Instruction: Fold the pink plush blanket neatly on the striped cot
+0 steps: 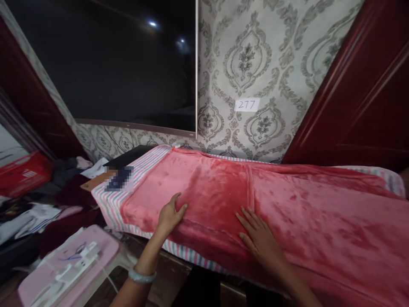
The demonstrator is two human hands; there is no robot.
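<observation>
A red plush blanket (287,204) lies spread over a board covered in striped pink-and-white cloth (143,170). My left hand (170,213) rests flat on the blanket near its front left part, thumb spread to the right, with a pale bangle on the wrist. My right hand (259,234) lies flat on the blanket further right, fingers stretched out and pointing up-left. Neither hand holds anything.
A large dark screen (111,64) hangs on the patterned wallpaper, with a paper label "277" (246,104) beside it. Dark red wooden doors (361,94) flank the wall. A pink plastic box (70,264) and piled clothes (41,204) sit at the left.
</observation>
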